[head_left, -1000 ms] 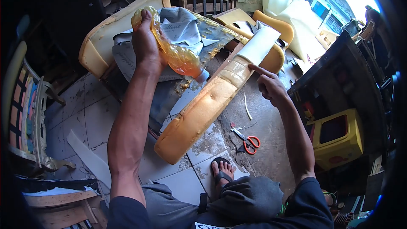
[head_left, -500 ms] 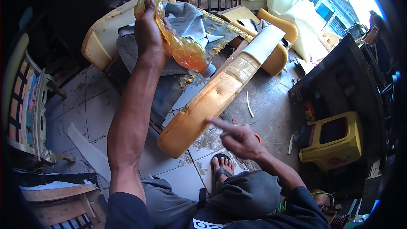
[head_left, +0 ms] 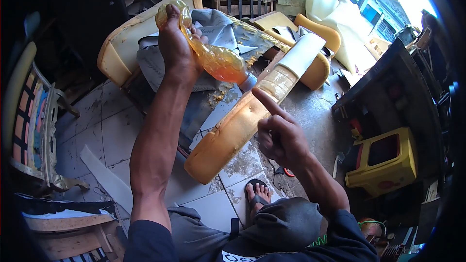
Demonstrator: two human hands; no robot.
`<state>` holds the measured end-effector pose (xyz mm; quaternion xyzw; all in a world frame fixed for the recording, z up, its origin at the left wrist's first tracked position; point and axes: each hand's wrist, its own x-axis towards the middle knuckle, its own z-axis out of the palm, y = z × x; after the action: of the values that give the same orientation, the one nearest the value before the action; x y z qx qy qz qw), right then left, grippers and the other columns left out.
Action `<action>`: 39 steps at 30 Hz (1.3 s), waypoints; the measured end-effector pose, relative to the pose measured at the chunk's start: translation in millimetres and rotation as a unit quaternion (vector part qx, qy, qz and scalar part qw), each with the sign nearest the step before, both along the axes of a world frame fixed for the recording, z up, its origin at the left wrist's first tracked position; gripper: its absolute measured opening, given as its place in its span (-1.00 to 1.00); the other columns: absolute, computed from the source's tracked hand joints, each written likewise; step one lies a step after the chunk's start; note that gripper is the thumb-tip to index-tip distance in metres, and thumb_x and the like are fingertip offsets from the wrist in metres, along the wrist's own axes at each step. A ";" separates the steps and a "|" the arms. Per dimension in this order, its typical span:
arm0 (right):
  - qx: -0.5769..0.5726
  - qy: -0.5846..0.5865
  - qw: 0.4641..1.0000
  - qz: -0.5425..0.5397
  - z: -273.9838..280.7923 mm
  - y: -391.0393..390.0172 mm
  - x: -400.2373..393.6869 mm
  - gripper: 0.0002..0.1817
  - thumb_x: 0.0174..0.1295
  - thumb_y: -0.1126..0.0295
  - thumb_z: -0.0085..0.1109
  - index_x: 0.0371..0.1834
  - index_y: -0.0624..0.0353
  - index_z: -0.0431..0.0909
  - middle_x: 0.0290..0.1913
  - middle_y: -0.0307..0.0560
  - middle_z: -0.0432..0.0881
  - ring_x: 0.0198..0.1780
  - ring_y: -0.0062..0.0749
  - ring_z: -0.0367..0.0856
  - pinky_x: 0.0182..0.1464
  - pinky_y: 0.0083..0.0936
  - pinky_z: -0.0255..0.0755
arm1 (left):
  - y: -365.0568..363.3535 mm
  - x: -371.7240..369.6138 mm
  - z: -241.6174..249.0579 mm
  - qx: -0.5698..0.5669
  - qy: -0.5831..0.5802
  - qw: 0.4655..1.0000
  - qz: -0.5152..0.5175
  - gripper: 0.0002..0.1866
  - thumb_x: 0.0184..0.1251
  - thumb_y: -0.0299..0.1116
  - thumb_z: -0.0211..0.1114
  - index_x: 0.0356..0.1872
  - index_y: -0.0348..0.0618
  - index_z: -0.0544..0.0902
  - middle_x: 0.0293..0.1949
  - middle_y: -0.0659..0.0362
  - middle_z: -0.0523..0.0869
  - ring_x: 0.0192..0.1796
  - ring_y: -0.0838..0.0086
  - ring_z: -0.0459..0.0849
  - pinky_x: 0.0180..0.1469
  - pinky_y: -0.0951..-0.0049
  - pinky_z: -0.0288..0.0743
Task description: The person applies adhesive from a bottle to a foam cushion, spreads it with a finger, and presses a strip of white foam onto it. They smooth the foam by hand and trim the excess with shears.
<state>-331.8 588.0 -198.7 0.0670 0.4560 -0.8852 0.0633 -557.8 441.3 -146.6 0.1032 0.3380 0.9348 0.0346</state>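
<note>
My left hand is closed around a crumpled clear plastic bottle of amber liquid, tilted with its pale cap down and to the right. Below the cap lies a long foam-padded furniture arm, running from near my knees to the back. A section of it looks wet and shiny, and a white foam sheet covers its far end. My right hand holds nothing visible; its index finger stretches to the bottle cap while the other fingers curl in. The fingertip overlaps the padded arm in this view.
Grey printed fabric lies over the furniture frame behind the bottle. A yellow plastic stool lies on its side at the right. At the left stands a carved chair frame. A white strip lies on the tiled floor.
My right hand has moved up and away along the padded arm, its index finger now at the bottle cap. The bottle has shifted slightly right and down in view.
</note>
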 end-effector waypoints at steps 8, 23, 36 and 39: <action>-0.108 0.009 0.993 0.051 13.7 -11.7 -10.7 -0.17 0.38 0.48 -0.09 0.74 -0.12 -0.05 -0.57 -0.19 0.49 -0.78 -0.65 0.18 -0.75 -0.64 0.13 | 6.7 13.6 13.1 -0.036 0.054 0.991 0.120 -0.60 0.59 0.08 0.22 -0.25 -0.05 0.46 -0.56 0.30 0.42 -0.64 0.62 0.35 -0.58 0.53 0.29; 0.471 -0.111 0.855 0.188 43.2 28.0 -35.2 -0.33 0.32 0.42 0.03 0.57 0.00 0.39 -0.61 -0.39 0.41 -0.67 -0.71 0.29 -0.63 -0.66 0.22 | -1.9 -6.2 2.8 -0.068 0.107 0.977 0.174 -0.61 0.53 -0.02 0.33 0.04 -0.15 0.57 -0.33 0.23 0.64 -0.54 0.57 0.59 -0.54 0.49 0.49; 0.463 -0.045 0.885 -0.022 -0.1 71.2 -32.8 -0.31 0.34 0.44 -0.02 0.61 0.02 0.34 -0.59 -0.46 0.41 -0.61 -0.78 0.31 -0.55 -0.66 0.29 | -6.0 0.8 3.1 -0.038 0.042 0.996 0.063 -0.60 0.59 0.11 0.19 -0.30 0.02 0.46 -0.61 0.32 0.41 -0.67 0.62 0.36 -0.60 0.52 0.30; 0.469 -0.039 0.883 -0.003 -18.7 54.4 -16.3 -0.29 0.32 0.48 0.00 0.61 0.01 0.33 -0.60 -0.42 0.42 -0.59 -0.77 0.32 -0.51 -0.69 0.30 | -6.7 1.0 7.3 -0.026 0.046 0.997 0.055 -0.56 0.59 0.13 0.18 -0.35 0.01 0.45 -0.60 0.32 0.38 -0.63 0.63 0.37 -0.60 0.52 0.28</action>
<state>-348.1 642.5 -217.4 0.1244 0.8146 -0.5651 0.0398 -556.8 434.5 -139.3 0.1267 0.3688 0.9203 -0.0302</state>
